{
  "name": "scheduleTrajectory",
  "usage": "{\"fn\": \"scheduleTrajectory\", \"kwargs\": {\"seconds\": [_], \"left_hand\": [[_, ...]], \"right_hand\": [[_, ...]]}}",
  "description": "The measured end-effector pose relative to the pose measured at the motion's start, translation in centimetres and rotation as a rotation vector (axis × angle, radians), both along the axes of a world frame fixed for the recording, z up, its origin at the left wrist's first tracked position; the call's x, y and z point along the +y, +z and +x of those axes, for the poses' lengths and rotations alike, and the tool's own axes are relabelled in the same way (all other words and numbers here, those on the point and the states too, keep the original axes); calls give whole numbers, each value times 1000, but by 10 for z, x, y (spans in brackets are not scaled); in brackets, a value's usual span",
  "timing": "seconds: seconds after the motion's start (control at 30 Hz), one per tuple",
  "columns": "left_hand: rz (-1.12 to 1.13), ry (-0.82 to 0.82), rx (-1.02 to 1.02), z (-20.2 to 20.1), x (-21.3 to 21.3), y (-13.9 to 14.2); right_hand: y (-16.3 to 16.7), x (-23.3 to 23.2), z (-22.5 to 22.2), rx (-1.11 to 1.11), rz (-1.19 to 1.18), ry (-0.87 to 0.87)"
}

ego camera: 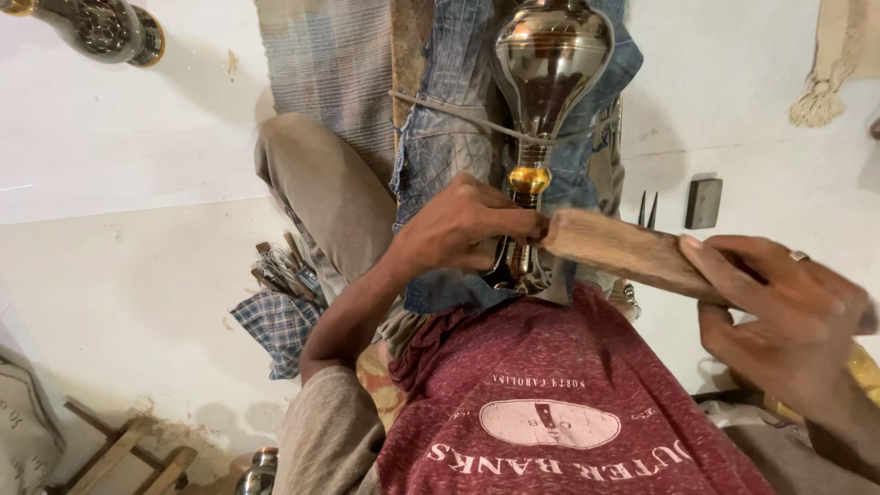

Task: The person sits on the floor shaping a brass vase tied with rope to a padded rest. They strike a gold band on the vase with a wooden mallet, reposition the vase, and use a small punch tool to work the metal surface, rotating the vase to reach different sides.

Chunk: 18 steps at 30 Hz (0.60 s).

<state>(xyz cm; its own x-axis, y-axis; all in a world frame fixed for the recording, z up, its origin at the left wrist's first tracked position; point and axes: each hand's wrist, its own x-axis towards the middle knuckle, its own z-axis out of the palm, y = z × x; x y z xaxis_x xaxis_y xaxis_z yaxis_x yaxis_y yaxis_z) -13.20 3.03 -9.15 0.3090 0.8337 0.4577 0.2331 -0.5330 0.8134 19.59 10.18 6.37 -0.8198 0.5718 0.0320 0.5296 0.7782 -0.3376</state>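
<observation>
Polished metal vessel (550,64), bulb-shaped and mirror-bright, lies in the upper centre of the frame on a pad of blue denim (449,119), with a cord (458,112) across the denim and the vessel's narrow neck. Below the bulb sits a small brass-coloured knob (530,179), and the stem runs down toward your chest.

Your left hand (463,227), at the centre of the frame, has its grip closed around the lower stem of the vessel, fingers curled just under the brass knob. Your right hand (793,316), at the right edge, has its grip clamped on a wooden block (623,249) that reaches left until its end meets the stem beside your left fingertips.

Right of the block, on the pale floor (137,275), stand a two-pronged metal tool (647,211) and a small dark block (703,203). A bundle of tools on checked cloth (280,302) lies at the left, near your bent knee. Another shiny metal piece (105,29) sits in the upper left corner.
</observation>
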Motion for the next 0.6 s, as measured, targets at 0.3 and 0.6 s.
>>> {"fn": "scheduleTrajectory", "kwargs": {"seconds": [0.3,0.6], "left_hand": [[-164,285,-425,1,-1,17],[-392,455,-1015,27,-24,37]], "right_hand": [[-62,-54,-31,443,-209,-76],[-95,-86,-58,271,-40,-2]]}}
